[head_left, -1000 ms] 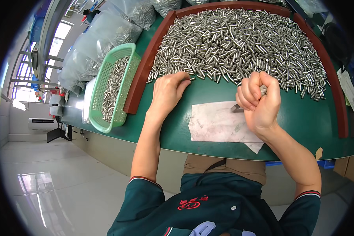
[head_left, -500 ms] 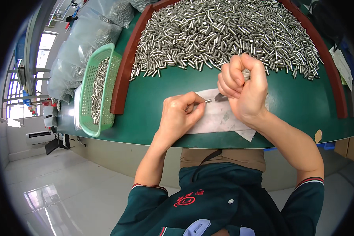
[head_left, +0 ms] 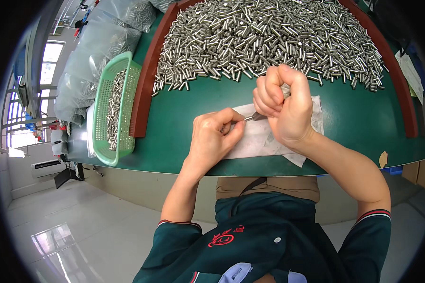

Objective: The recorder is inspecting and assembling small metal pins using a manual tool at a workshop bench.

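Pinched between the thumb and forefinger of my left hand (head_left: 214, 135) is a small metal pin (head_left: 248, 119), its free end pointing right. My right hand (head_left: 289, 106) is closed in a fist around a tool whose handle is mostly hidden by the fingers. Below the fist shows the tool's flat, dark metal tip (head_left: 258, 116), at the pin's end; whether they touch I cannot tell. Both hands are over a stained white cloth or paper sheet (head_left: 255, 146) on the green table (head_left: 352, 120).
A large pile of metal pins (head_left: 269, 40) covers the far table, edged by reddish-brown bars on the left (head_left: 147, 89) and right (head_left: 393, 70). To the left stands a green mesh basket (head_left: 99, 125) holding more pins. Clear plastic bags (head_left: 87, 66) of parts lie behind it.
My right hand has moved slightly left, bringing the tool's tip to the pin's end. My left hand keeps its pinch on the pin. The view has shifted a little.
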